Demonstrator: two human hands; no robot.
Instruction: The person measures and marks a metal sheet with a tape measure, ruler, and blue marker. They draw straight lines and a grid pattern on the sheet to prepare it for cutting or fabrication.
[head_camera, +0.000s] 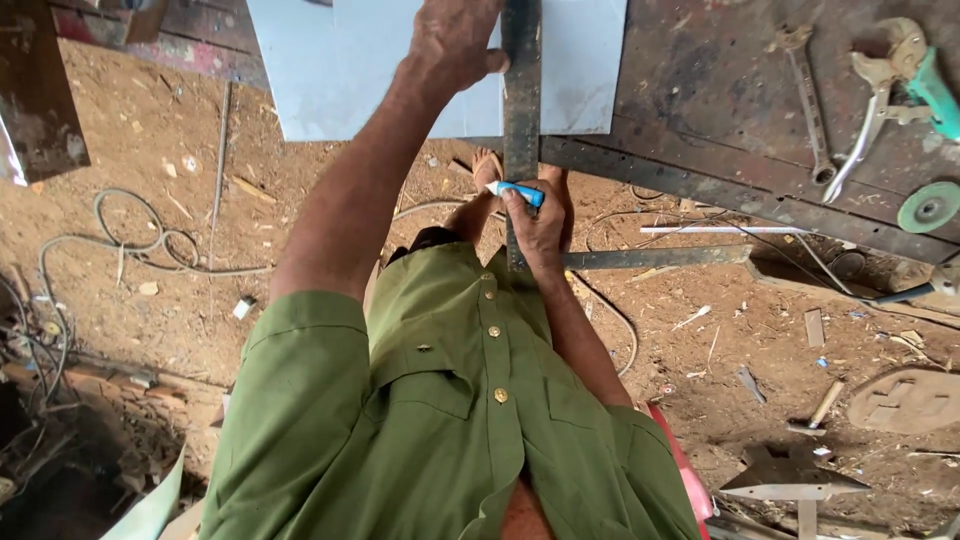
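Sandy workshop floor, strewn with cables (130, 240), scraps and wood chips, fills the lower view, and a dark, stained metal worktop (700, 90) crosses the top.

We look down over our green shirt (440, 400) at both arms reaching forward. A pale blue sheet (340, 80) lies on the worktop at its near edge, overhanging it slightly. A dark steel square (521, 90) rests across the sheet, its long blade running toward us past the worktop's near edge, with its short arm (650, 258) pointing right below that edge.

Our left hand (452, 40) presses down flat on the sheet, just beside the blade, thumb touching the blade's edge; its fingers run out of view at the top.

Our right hand (540, 220) is closed around a blue and white marker (520, 192), holding it against the blade just below the worktop's near edge.

Toward the worktop's far right corner lie a wrench (808, 100), pliers with a teal grip (900, 80) and, at the right edge, a green grinding disc (928, 207). A hammer (815, 412) lies on the floor at lower right.
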